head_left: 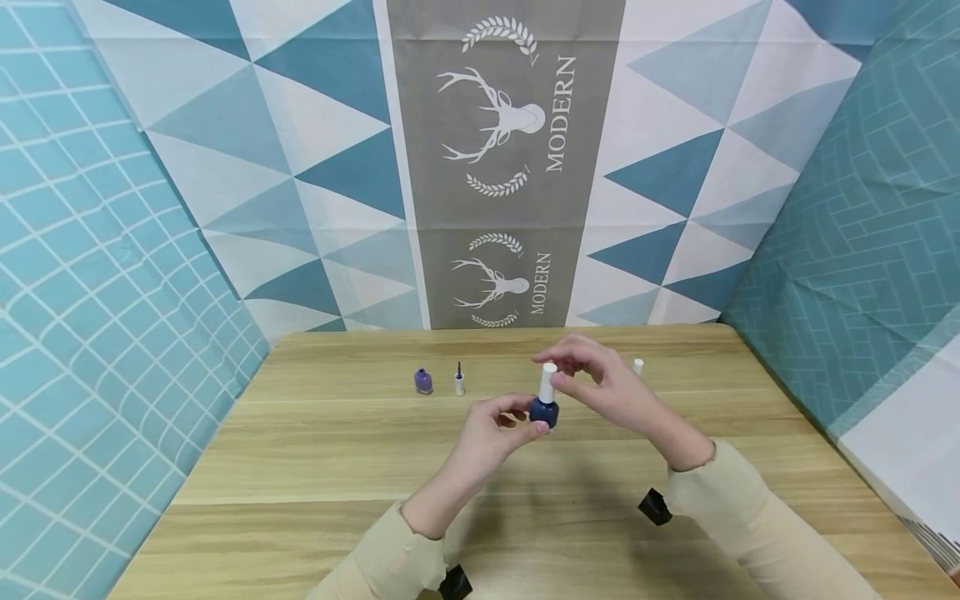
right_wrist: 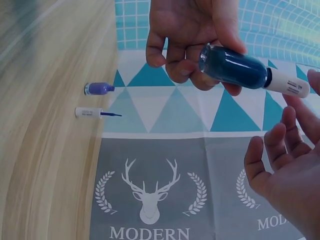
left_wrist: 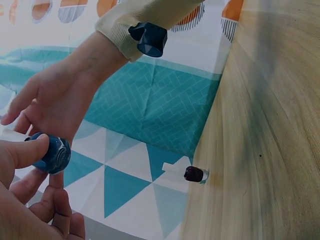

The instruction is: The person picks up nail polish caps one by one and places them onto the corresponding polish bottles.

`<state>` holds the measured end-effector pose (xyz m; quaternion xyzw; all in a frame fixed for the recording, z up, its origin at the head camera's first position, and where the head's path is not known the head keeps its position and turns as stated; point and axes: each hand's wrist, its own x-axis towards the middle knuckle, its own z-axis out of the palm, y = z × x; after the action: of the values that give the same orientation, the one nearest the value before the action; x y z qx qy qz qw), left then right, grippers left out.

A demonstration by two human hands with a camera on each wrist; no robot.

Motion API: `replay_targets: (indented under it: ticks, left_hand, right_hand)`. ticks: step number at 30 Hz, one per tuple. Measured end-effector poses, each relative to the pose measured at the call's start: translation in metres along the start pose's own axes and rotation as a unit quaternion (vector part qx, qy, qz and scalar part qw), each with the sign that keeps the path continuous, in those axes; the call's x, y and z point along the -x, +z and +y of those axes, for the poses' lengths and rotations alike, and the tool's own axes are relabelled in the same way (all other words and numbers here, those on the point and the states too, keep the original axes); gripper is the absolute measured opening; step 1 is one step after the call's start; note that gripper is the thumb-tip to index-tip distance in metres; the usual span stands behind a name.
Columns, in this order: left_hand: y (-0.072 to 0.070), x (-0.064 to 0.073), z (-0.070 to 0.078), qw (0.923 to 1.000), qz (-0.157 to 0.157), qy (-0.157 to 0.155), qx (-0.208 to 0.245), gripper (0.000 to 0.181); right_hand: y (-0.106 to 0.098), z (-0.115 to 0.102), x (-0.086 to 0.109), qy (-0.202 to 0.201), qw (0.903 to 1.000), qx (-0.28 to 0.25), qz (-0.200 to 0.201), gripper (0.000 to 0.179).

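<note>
My left hand holds a dark blue nail polish bottle by its glass body, thumb in front and fingers behind, raised above the table. The bottle stands nearly upright with its white cap on top. My right hand has its thumb and index finger about that cap, while its other fingers are loosely bent. In the right wrist view, the blue bottle lies across the picture, its cap at the right fingertips.
Farther back on the wooden table stands an uncapped purple nail polish bottle. Beside it, a white cap stands with its brush upward. A dark red bottle with a white cap is partly hidden behind my right arm in the head view.
</note>
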<state>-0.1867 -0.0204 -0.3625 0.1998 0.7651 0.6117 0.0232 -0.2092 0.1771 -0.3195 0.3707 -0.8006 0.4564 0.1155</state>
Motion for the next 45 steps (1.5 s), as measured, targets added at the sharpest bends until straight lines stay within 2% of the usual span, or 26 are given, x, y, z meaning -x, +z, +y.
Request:
replay_targets:
  ticks: [6,9,16,24,36,45]
  left_hand:
    - [0.0001,0.0006,-0.0064,0.9999,-0.004,0.004,-0.009,0.027]
    - [0.0006,0.0002,-0.0088,0.9999,-0.006,0.009,-0.003,0.027]
    - [0.0019,-0.0008,-0.0104,1.0,-0.005,0.007,0.001,0.027]
    - [0.0011,-0.0001,-0.0096,1.0,-0.005,0.008,0.0,0.028]
    - [0.0001,-0.0001,-0.0098,0.9999,-0.009,-0.003,-0.009,0.028]
    - [-0.0002,0.0008,-0.0096,0.9999,-0.005,-0.007,-0.011,0.028]
  right_hand:
    - [-0.0032,-0.0023,0.0016,0.006,0.9985,-0.038,-0.038,0.03]
    - [-0.0038,-0.0014,0.0019,-0.001,0.9981,-0.04,-0.046,0.028]
    - [-0.0041,0.0012,0.0024,-0.015,0.999,-0.028,-0.033,0.024]
    - [-0.0041,0.0023,0.0017,-0.013,0.9997,-0.015,-0.014,0.02]
    - [0.0011,0.0033,-0.0007,-0.003,0.9994,-0.031,0.018,0.017]
    - [0.0047,0.001,-0.0034,0.011,0.9986,-0.046,0.024,0.015]
